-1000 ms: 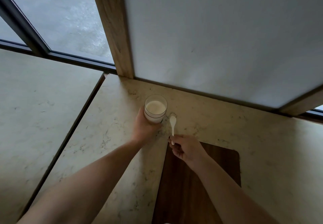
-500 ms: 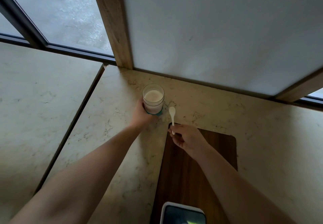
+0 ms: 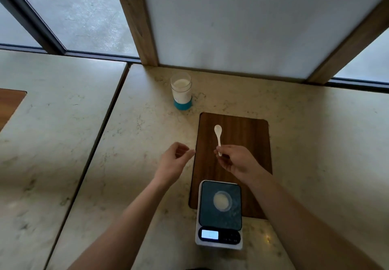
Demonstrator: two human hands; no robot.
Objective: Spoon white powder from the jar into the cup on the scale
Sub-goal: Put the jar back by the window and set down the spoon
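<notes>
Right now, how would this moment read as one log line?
left hand: empty, open | right hand: holding spoon | jar: uncapped, on counter | cup: on scale, holds powder

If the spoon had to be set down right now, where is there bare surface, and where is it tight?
Bare: the board between spoon and its right edge, and the counter right of it. Also the counter between jar and left hand. Tight: the near board end, taken by the scale with its cup.
</notes>
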